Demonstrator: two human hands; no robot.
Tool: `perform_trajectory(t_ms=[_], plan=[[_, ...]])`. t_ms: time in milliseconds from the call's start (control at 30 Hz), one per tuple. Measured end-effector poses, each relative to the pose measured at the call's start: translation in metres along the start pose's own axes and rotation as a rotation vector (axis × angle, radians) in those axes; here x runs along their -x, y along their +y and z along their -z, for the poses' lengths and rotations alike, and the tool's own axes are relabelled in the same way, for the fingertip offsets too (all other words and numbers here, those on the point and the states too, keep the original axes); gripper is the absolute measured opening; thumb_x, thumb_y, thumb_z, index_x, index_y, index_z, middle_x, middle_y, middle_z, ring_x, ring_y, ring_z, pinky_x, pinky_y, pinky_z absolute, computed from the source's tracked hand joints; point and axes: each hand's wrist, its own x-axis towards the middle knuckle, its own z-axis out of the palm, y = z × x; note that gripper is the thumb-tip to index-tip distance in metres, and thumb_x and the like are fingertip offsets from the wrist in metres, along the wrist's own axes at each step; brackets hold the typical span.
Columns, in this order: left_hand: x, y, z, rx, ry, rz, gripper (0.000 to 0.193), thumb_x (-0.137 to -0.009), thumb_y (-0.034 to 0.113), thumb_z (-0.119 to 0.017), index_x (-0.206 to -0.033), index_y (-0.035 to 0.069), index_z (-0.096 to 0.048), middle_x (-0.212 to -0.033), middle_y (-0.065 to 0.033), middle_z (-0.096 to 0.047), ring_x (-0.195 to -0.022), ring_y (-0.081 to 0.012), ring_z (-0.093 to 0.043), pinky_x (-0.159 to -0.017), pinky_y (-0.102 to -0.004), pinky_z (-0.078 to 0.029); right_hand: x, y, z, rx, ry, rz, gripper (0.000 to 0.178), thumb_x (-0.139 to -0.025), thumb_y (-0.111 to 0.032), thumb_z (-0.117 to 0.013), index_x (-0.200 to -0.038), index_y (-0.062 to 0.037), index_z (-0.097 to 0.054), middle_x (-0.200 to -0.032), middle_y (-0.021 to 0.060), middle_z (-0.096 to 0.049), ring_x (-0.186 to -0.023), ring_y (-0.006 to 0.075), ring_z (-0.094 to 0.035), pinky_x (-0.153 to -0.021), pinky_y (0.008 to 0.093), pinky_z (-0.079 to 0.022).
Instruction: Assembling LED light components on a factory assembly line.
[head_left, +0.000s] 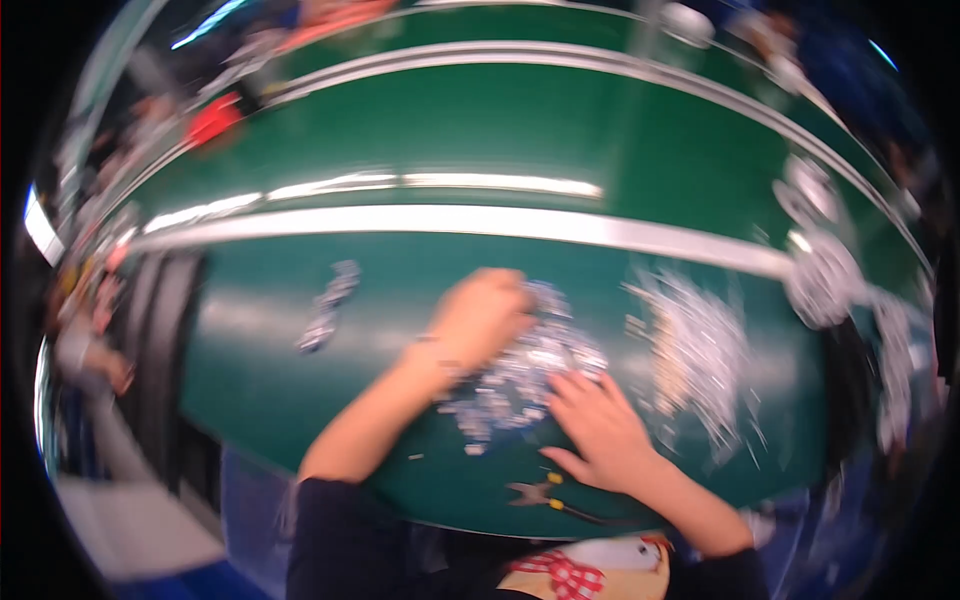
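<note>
A heap of small shiny silver-and-blue pieces point(510, 385) lies on the green work surface point(270, 400) in front of me; blur hides their exact kind. Over its far left side my left hand point(482, 318) is bent, its fingers curled down at the pieces. Whatever those fingers hold is hidden. My right hand point(603, 432) lies with fingers spread at the heap's near right edge, fingertips touching it. Just below that hand are pliers point(545, 492) with yellow-and-black handles.
A loose pile of thin clear and whitish strips point(700, 360) lies to the right. Toward the left sits a small row of shiny pieces point(328, 308). A pale rail point(480, 220) crosses behind, with another green surface point(480, 120) beyond. White coils point(825, 280) stand far right.
</note>
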Motion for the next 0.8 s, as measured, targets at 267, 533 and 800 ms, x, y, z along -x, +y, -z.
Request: perform_trajectory(t_ms=[267,533,800], plan=[[-0.004,0.024,-0.029,-0.088,0.136,0.118,0.007,-0.061,0.001,-0.058,-0.067,-0.002,-0.059,-0.079,-0.0148,-0.054,-0.079,-0.0283,-0.056,-0.065,-0.0348,-0.05,0.014,-0.002,-0.002,0.073,0.05,0.043,0.055,-0.073,-0.021,-0.06,-0.121,-0.0009,-0.045,-0.129,0.0195,-0.041,-0.121,0.0374,-0.036,-0.101,0.0495,-0.025],[-0.005,0.027,-0.039,-0.119,0.286,0.108,0.013,-0.061,0.001,-0.058,-0.074,-0.001,-0.056,-0.081,-0.0103,-0.051,-0.077,-0.0247,-0.053,-0.06,-0.0333,-0.047,0.012,0.0,0.002,0.045,0.093,0.055,0.05,-0.077,-0.021,-0.056,-0.121,-0.0006,-0.045,-0.129,0.02,-0.042,-0.12,0.0378,-0.037,-0.101,0.0494,-0.025],[-0.007,0.023,-0.047,-0.056,0.364,0.135,0.01,-0.067,0.006,-0.06,-0.072,0.0,-0.055,-0.08,-0.0097,-0.051,-0.076,-0.0247,-0.054,-0.059,-0.0343,-0.048,0.014,0.006,-0.005,0.027,0.131,0.063,0.052,-0.07,-0.018,-0.06,-0.117,0.0011,-0.047,-0.129,0.0203,-0.042,-0.12,0.039,-0.037,-0.101,0.0513,-0.024]])
